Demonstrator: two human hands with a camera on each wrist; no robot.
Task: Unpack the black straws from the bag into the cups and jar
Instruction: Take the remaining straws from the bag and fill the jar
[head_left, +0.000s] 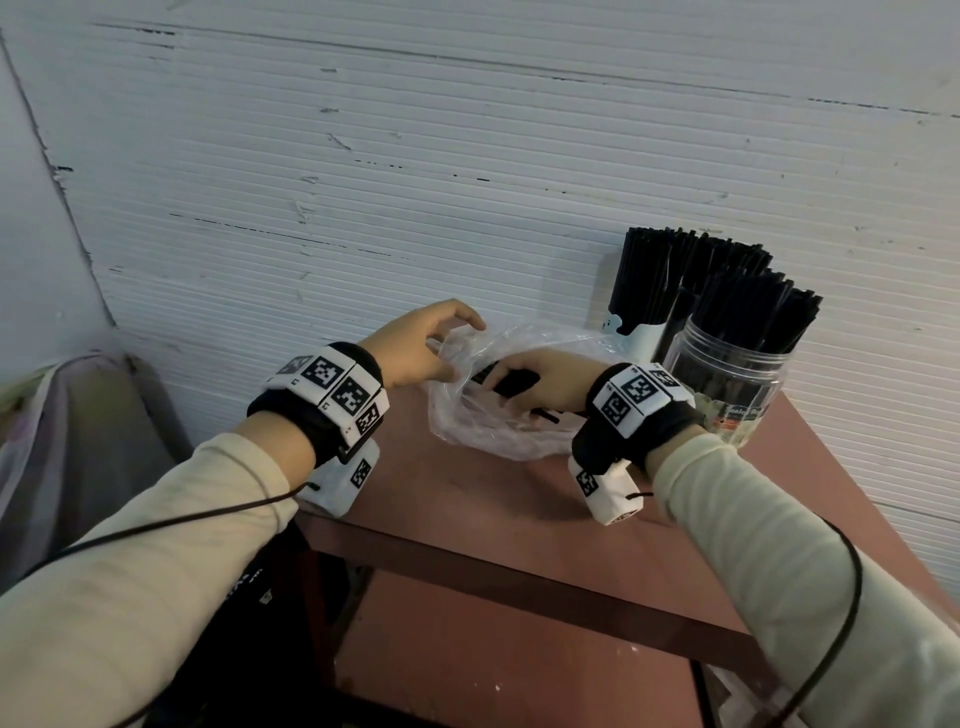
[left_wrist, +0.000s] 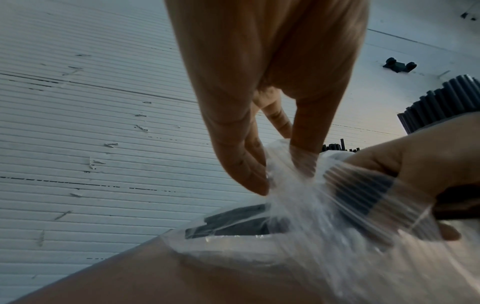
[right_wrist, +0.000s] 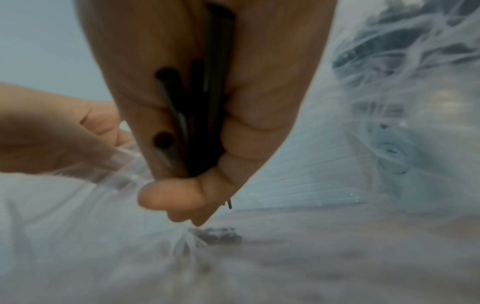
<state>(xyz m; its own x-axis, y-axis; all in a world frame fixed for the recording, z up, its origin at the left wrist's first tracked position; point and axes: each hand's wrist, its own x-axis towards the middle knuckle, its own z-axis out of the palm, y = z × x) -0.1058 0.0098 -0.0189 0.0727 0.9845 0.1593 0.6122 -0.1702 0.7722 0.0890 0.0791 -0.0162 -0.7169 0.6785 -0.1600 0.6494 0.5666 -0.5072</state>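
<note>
A clear plastic bag (head_left: 498, 431) lies on the reddish table (head_left: 467, 499). My left hand (head_left: 431, 345) pinches the bag's rim (left_wrist: 280, 164) and lifts it. Inside the bag my right hand (head_left: 524, 384) grips a bundle of black straws (head_left: 514, 383), whose open ends show between the curled fingers (right_wrist: 182, 123) in the right wrist view. A few more black straws (left_wrist: 233, 222) lie in the bag. At the back right a clear jar (head_left: 732, 374) and a white cup (head_left: 641, 338) stand packed with upright black straws (head_left: 691, 280).
A white ribbed wall (head_left: 467, 156) rises right behind the table. The table's front edge (head_left: 493, 566) runs below my wrists, with a lower shelf (head_left: 493, 649) under it. A grey covered object (head_left: 78, 431) stands to the left of the table.
</note>
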